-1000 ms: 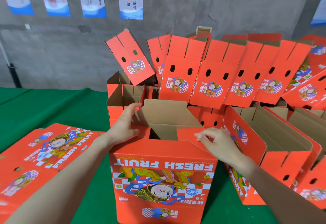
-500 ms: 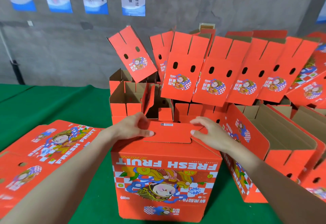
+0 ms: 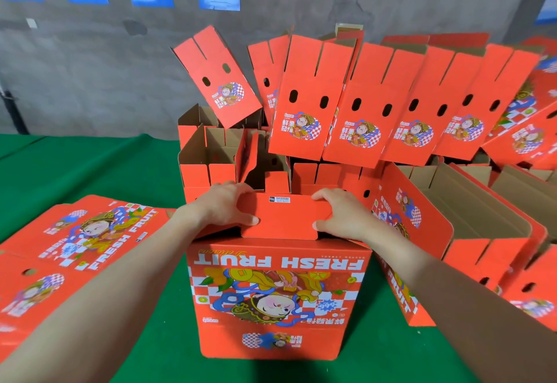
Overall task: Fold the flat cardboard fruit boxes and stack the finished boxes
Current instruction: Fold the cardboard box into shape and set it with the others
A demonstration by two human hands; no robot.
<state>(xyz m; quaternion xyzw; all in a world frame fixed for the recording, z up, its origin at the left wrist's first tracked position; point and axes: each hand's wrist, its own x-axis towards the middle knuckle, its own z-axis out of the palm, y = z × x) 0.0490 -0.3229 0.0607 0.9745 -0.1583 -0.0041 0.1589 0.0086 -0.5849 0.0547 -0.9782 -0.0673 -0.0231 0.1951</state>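
You are closing the end flaps of the upright box (image 3: 277, 295) on the green table (image 3: 90, 168): left hand (image 3: 223, 207) and right hand (image 3: 340, 213) are gripping the top flap (image 3: 286, 220) by its side edges. Next, likely tucking it flush. Your hands are hiding the flap's locking tabs.
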